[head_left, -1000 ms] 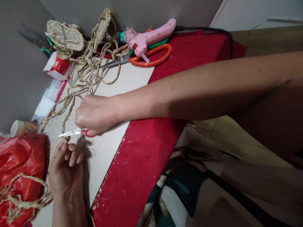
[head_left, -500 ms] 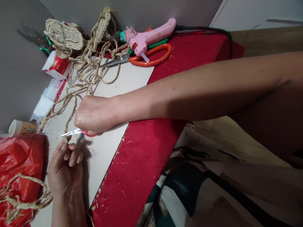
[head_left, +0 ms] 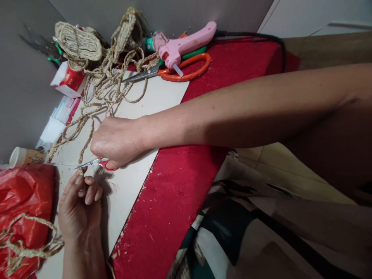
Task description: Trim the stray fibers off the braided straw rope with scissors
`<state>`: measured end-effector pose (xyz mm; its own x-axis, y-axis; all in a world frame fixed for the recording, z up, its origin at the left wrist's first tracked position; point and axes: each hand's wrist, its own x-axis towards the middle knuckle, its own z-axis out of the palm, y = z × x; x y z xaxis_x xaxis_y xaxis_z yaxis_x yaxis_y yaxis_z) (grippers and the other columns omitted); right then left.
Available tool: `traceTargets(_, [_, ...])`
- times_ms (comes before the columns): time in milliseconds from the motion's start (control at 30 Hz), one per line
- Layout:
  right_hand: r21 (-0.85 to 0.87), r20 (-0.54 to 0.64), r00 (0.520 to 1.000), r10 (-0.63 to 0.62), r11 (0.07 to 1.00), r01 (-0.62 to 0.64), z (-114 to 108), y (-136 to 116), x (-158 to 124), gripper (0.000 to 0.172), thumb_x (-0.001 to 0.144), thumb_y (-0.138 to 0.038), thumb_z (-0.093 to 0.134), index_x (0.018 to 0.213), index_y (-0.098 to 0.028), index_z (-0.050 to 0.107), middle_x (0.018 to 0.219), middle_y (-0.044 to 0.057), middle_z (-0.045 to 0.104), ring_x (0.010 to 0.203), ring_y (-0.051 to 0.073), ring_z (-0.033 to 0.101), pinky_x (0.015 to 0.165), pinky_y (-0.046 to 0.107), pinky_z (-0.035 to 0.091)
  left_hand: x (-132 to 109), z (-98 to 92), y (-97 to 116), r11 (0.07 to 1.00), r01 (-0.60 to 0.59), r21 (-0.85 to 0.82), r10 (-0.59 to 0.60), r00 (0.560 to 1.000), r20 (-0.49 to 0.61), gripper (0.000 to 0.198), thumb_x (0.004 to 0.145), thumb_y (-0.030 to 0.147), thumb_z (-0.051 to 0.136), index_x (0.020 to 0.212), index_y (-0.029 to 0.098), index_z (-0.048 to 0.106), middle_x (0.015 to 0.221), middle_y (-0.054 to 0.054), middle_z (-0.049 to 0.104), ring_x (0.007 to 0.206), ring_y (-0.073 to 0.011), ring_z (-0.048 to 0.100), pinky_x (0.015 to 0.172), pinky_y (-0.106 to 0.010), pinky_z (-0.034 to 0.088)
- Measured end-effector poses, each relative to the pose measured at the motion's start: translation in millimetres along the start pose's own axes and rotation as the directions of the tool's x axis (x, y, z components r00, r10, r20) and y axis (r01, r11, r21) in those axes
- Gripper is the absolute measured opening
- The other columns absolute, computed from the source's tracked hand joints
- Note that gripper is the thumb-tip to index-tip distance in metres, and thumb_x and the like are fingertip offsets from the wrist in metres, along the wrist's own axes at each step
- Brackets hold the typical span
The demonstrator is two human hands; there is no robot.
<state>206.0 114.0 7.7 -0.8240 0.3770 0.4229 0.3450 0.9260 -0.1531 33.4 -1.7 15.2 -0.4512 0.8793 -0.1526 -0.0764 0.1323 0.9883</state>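
Note:
My left hand is closed, pinching the end of a braided straw cord between thumb and finger. My right hand grips small scissors with red handles; its fingers are mostly hidden behind the back of the hand. The scissors' metal blades point left and lie across the cord just above my left fingertips. From there the cord runs up to a loose tangle of the same braid on the white board.
Large orange-handled scissors lie under a pink glue gun with a black cable. A bundled braid coil, a red-and-white box, a paper cup and a red plastic bag line the far and left sides. Red cloth covers the table.
The small scissors have turned slightly and their handle loops have spread a little at the cord. Both hands stay nearly in place.

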Motion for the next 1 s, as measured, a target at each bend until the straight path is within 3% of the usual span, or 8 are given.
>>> traceTargets(200, [0.003,0.08,0.997,0.02,1.0,-0.02,-6,-2,3,0.016,0.081,-0.022,0.057,0.088,-0.016,0.07,0.093,0.01,0.075,0.103,0.028,0.068,0.078,0.038,0.051,2,-1.3,-1,1.0,0.0,-0.005,0.0,1.0,0.017,0.017,0.073,0.017,0.07,0.09,0.012,0.072,0.064,0.003,0.054,0.043,-0.0028,0.027,0.043,-0.018,0.032])
traceTargets(433, [0.043,0.082,0.992,0.091,0.995,-0.095,-15,0,1,0.021,0.084,-0.033,0.058,0.089,-0.016,0.067,0.098,0.008,0.073,0.108,0.026,0.066,0.082,0.034,0.05,2,1.1,1,0.997,-0.028,-0.065,0.026,0.999,-0.023,0.022,0.065,0.012,0.079,0.085,0.016,0.07,0.069,0.0,0.062,0.053,-0.0062,0.042,0.05,-0.019,0.041])
traceTargets(600, [0.044,0.093,0.993,0.075,0.996,-0.08,-17,-1,-1,0.026,0.084,-0.04,0.06,0.087,-0.015,0.065,0.091,0.007,0.072,0.113,0.027,0.064,0.083,0.036,0.052,5,-0.3,-4,0.993,-0.113,-0.013,0.111,0.986,-0.127,0.03,0.057,0.008,0.081,0.083,0.016,0.069,0.08,-0.001,0.069,0.06,-0.0096,0.053,0.054,-0.021,0.045])
traceTargets(700, [0.01,0.093,0.994,0.051,0.999,-0.052,-16,-2,-3,0.031,0.084,-0.044,0.059,0.089,-0.014,0.068,0.09,0.007,0.073,0.109,0.028,0.066,0.082,0.037,0.052,7,-2.4,-6,0.99,-0.14,0.011,0.14,0.979,-0.147,0.03,0.056,0.008,0.081,0.081,0.017,0.069,0.076,0.0,0.067,0.062,-0.0109,0.053,0.055,-0.022,0.047])
traceTargets(867, [-0.025,0.041,0.999,0.012,1.0,-0.011,-10,1,-2,0.028,0.083,-0.039,0.059,0.087,-0.013,0.07,0.091,0.008,0.073,0.1,0.029,0.069,0.081,0.041,0.053,6,-2.1,-4,0.995,-0.094,-0.029,0.091,0.993,-0.077,0.023,0.063,0.019,0.081,0.082,0.012,0.07,0.069,0.001,0.056,0.06,-0.0085,0.048,0.052,-0.02,0.043])
traceTargets(933, [-0.009,-0.007,1.0,-0.003,1.0,0.003,-8,3,1,0.023,0.079,-0.038,0.062,0.074,-0.016,0.067,0.079,0.003,0.071,0.091,0.025,0.07,0.074,0.035,0.052,5,-1.3,-2,0.997,-0.079,-0.027,0.077,0.995,-0.063,0.022,0.066,0.02,0.08,0.083,0.011,0.07,0.068,0.001,0.054,0.059,-0.0076,0.046,0.052,-0.019,0.041])
traceTargets(1000, [0.024,-0.075,0.997,0.008,1.0,-0.006,-6,5,4,0.032,0.072,-0.043,0.068,0.054,-0.02,0.056,0.056,-0.004,0.057,0.073,0.016,0.067,0.056,0.022,0.043,5,-1.1,-2,0.996,-0.085,-0.008,0.085,0.994,-0.07,0.021,0.066,0.017,0.079,0.083,0.011,0.07,0.069,0.001,0.054,0.059,-0.0073,0.045,0.052,-0.019,0.041])
